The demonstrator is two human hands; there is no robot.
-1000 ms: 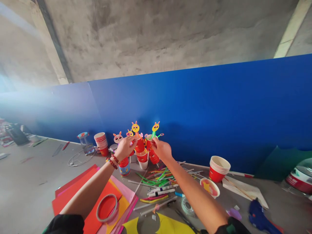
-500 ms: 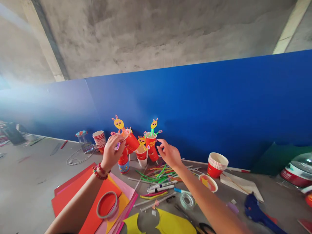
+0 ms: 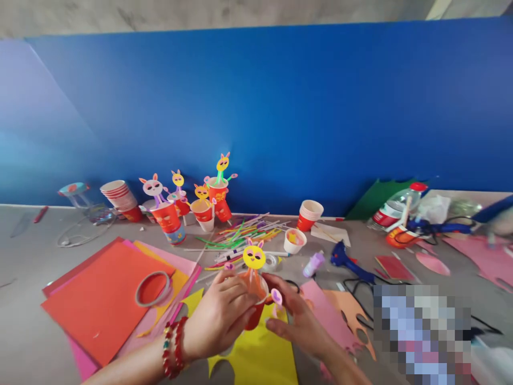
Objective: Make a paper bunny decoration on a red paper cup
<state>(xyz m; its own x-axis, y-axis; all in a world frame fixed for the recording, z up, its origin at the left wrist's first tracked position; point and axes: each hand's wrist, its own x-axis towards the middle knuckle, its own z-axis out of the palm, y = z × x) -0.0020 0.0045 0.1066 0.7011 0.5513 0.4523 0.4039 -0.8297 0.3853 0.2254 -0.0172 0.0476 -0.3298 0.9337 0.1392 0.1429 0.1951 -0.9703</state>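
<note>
A red paper cup (image 3: 253, 319) with a yellow paper rabbit face (image 3: 254, 257) standing up from it is in front of me, low in the middle of the head view. My left hand (image 3: 224, 310) is closed round its left side, a beaded bracelet on the wrist. My right hand (image 3: 294, 318) curls at the right side, fingertips at the rim and thumb near the cup body. Between its thumb and fingers shows a small pink paper paw with a purple heart (image 3: 276, 295). Beneath both hands lies a cut yellow sheet (image 3: 264, 355).
Behind stand rabbit-face cups (image 3: 218, 198) and a stack of paper cups (image 3: 120, 199). Coloured pipe cleaners (image 3: 248, 231) lie scattered mid-table. Left are red sheets (image 3: 100, 294) with a tape roll (image 3: 138, 291); right, a blue glue gun (image 3: 352, 264), a bottle (image 3: 396, 206) and pink paper scraps (image 3: 326, 310).
My left hand has brought the rabbit cup from the standing group down towards me. My right hand has drawn back from the group to this cup. The view has tilted down and turned right.
</note>
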